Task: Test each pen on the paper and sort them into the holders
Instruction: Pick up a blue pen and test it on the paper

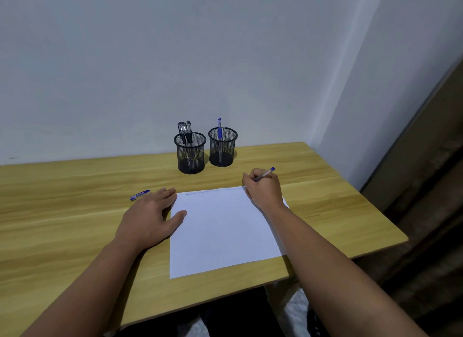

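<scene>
Wood-grain desk against a pale wall: a person's right hand grips a blue-capped pen, fingers closed round its barrel and its tip at the top right edge of a white sheet of paper, where faint scribbles run along the top. The left hand lies flat and open, fingers spread, thumb resting on the sheet's left edge. A blue pen lies just beyond its fingertips. Behind, the left mesh holder contains black pens; the right mesh holder holds one blue pen.
</scene>
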